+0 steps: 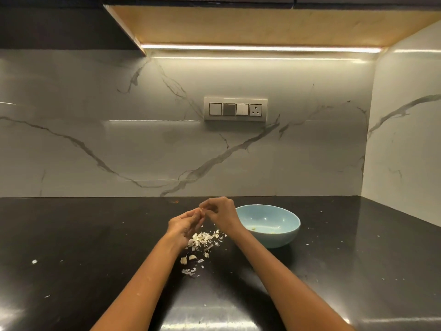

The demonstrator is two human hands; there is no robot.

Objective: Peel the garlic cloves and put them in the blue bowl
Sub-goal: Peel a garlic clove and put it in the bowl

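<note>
My left hand [185, 224] and my right hand [220, 211] meet above the black counter, fingers curled together around a small pale garlic clove [202, 212] pinched between them. The clove is mostly hidden by my fingertips. Just right of my right hand stands the blue bowl [284, 237], with a few small pale bits at its bottom. Below my hands lies a pile of white garlic peels [202, 240]. Two unpeeled cloves [188, 258] lie on the counter nearer to me.
The black countertop [95, 247] carries scattered peel flakes, one at the left [34, 261]. A marble backsplash rises behind, with a switch panel [235, 109]. A marble side wall closes the right corner.
</note>
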